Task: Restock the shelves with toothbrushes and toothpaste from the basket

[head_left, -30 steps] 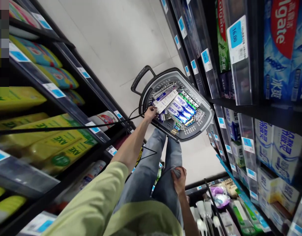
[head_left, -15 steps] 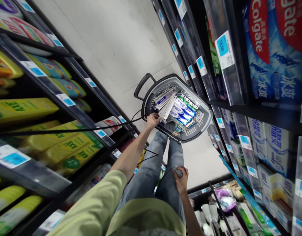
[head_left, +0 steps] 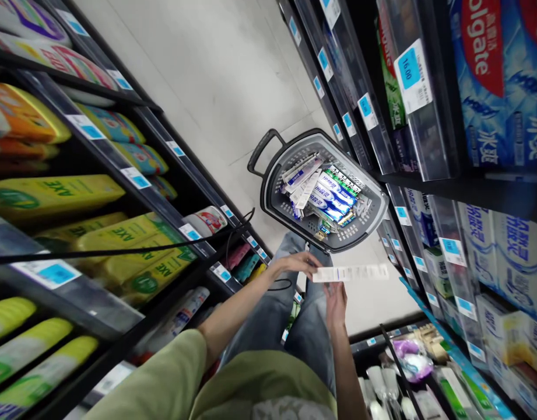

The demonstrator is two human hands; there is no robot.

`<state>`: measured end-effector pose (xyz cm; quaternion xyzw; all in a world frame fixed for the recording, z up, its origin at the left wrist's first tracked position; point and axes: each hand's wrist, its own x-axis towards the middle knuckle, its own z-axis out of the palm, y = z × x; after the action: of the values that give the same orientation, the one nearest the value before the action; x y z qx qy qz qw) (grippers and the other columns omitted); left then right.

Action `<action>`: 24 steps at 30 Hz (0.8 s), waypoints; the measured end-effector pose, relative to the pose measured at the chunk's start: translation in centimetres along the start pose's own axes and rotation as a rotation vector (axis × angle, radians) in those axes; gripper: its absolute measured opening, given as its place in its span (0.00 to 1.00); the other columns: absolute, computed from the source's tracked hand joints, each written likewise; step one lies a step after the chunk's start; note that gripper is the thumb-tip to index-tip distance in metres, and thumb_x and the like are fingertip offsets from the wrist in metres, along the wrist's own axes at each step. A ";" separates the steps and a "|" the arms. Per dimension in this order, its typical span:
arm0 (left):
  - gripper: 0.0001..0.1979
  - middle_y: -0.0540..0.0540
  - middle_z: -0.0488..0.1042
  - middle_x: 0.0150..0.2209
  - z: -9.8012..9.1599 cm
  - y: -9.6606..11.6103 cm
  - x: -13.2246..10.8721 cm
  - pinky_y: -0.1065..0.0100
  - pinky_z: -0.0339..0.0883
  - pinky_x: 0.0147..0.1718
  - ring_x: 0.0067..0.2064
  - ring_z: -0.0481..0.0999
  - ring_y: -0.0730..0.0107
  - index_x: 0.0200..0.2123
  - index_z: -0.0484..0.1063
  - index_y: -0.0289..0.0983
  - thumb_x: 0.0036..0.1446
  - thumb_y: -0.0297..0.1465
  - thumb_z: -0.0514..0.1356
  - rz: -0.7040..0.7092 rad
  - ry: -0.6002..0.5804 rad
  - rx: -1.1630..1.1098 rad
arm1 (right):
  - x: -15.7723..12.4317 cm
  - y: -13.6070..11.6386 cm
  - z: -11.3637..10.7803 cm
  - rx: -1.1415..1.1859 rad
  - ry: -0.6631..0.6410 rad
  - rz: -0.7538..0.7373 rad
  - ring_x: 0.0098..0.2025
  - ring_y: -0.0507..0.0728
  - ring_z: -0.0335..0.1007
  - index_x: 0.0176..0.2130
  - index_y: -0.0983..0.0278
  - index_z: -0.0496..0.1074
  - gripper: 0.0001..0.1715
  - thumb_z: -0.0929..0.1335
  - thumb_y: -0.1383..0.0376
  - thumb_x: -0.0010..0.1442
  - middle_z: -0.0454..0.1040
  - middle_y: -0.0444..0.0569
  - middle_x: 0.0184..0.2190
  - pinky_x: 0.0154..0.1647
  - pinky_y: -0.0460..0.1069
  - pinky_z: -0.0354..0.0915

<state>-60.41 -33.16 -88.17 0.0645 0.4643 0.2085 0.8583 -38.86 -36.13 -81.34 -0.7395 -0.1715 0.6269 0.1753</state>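
My left hand [head_left: 302,263] is closed on one end of a long white strip of printed labels [head_left: 353,273], which stretches out to the right over my knees. Just under that strip is my right hand [head_left: 337,298], its fingers stretched up with small gaps between them; whether they touch the strip I cannot tell. Beyond my knees stands a grey shopping basket [head_left: 373,224] with a black rim. Inside it lie blue-and-white toothpaste boxes [head_left: 327,192], more white label strips [head_left: 306,191] and other small packs.
Shelves with yellow AXE packs [head_left: 58,192] line the left. On the right, Colgate boxes [head_left: 487,76] and price tags [head_left: 413,76] face the aisle. A black cord [head_left: 119,252] crosses from the left edge. Pale floor [head_left: 198,87] runs past the basket.
My left hand has come out of the basket towards me, now with a white label strip. My right hand has left my knee and moved up beside the strip.
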 end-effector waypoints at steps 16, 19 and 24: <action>0.19 0.28 0.71 0.59 -7.1 5.4 5.7 0.46 0.64 0.61 0.60 0.70 0.45 0.54 0.76 0.28 0.60 0.25 0.59 0.201 0.714 0.850 | 0.7 -3.8 3.7 -0.084 0.134 -0.001 0.28 0.55 0.76 0.37 0.63 0.71 0.28 0.74 0.43 0.56 0.77 0.43 0.27 0.31 0.47 0.69; 0.16 0.27 0.65 0.64 -10.8 6.2 8.4 0.43 0.61 0.62 0.66 0.60 0.37 0.48 0.79 0.30 0.56 0.26 0.64 0.191 0.765 0.903 | 0.3 -2.6 2.7 -0.113 0.121 0.037 0.28 0.54 0.76 0.37 0.63 0.71 0.27 0.75 0.43 0.55 0.76 0.43 0.27 0.31 0.47 0.70; 0.09 0.27 0.77 0.49 -13.5 5.8 9.9 0.50 0.67 0.56 0.57 0.72 0.45 0.38 0.79 0.26 0.55 0.26 0.67 0.190 0.762 0.927 | -0.8 -1.1 1.3 -0.147 0.104 0.073 0.28 0.55 0.76 0.37 0.63 0.73 0.27 0.75 0.43 0.55 0.76 0.43 0.29 0.31 0.48 0.71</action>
<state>-68.55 -24.86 -101.59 0.3934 0.7737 0.0687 0.4918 -40.35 -35.48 -80.34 -0.7877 -0.1804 0.5793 0.1064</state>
